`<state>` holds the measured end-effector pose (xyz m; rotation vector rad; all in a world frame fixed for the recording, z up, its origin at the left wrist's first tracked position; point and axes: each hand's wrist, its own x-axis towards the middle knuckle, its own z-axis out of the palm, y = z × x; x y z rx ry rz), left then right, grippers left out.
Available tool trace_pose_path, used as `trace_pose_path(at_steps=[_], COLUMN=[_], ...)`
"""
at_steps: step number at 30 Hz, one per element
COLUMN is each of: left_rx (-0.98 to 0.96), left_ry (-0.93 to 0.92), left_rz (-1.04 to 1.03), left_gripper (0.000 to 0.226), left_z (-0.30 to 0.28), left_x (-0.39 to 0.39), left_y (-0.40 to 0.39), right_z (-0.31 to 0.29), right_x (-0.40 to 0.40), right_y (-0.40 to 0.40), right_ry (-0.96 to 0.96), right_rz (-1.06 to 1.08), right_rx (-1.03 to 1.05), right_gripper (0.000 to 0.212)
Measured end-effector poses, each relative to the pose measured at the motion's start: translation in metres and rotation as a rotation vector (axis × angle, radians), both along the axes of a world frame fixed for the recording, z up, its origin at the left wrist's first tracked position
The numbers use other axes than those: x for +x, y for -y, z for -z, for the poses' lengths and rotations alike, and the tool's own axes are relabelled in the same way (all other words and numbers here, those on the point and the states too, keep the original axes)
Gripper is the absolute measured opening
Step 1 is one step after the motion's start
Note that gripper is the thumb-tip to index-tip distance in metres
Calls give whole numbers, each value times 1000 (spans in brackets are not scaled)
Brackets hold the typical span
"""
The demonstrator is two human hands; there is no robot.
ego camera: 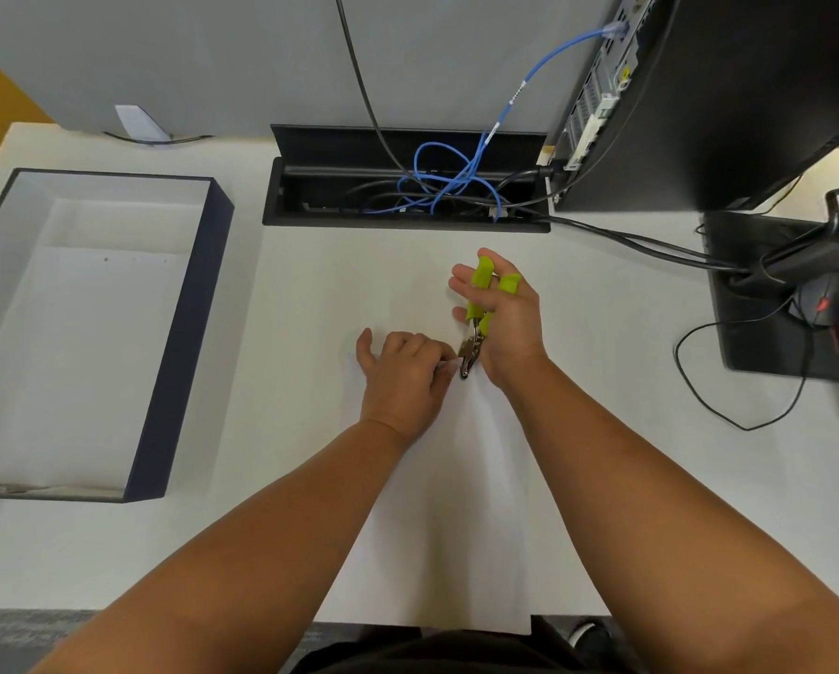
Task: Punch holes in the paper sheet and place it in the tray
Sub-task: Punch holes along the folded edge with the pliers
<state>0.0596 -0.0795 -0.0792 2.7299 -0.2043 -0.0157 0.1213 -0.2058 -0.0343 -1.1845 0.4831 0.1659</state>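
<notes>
The right hand [502, 316] wrapped its fingers [466, 277] loosely around the green handles of a hole punch [476, 323], whose metal head pointed down at the far edge of the paper sheet [437, 503] in the middle of the frame. The left hand [400, 377] lay on that edge, thumb and forefinger pinching the sheet just beside the punch head. The sheet lay flat on the white worktop [286, 294]. At the left of the frame sat the dark-walled tray [184, 333], well apart, already holding white paper.
</notes>
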Motion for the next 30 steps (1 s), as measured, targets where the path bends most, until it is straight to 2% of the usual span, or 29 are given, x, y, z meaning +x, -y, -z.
trace_pose_path(at_steps=[5,8,13,19,25,27,30], left_rx=[6,51,102,90,117,121,101], left_ry=[3,34,90,41,9,13,5], left_rz=[-1,22,5,-11,3,0,-15], left_gripper=[26,21,18,19,21,22,23], left_z=[-3,-5,-12,-13,-12,-13,-12], left_x=[0,0,0,1,2,2,3], left_y=[0,-1,4,2,-1,-2,-9], right_z=[2,-1,-10,-9,-14,-14,-8], right_x=[4,7,2,-1,1,2,6], right_y=[-3,-5,-8,-7,-6,-7,-5], right_ry=[-18,-32,97,134,141,155,194], right_rz=[-46,-68,16,-84,-49,-36,-67], right_rx=[-68,-90,-113,-96,-96,-180,-545], right_gripper=[53,55,60,58,59,58,55])
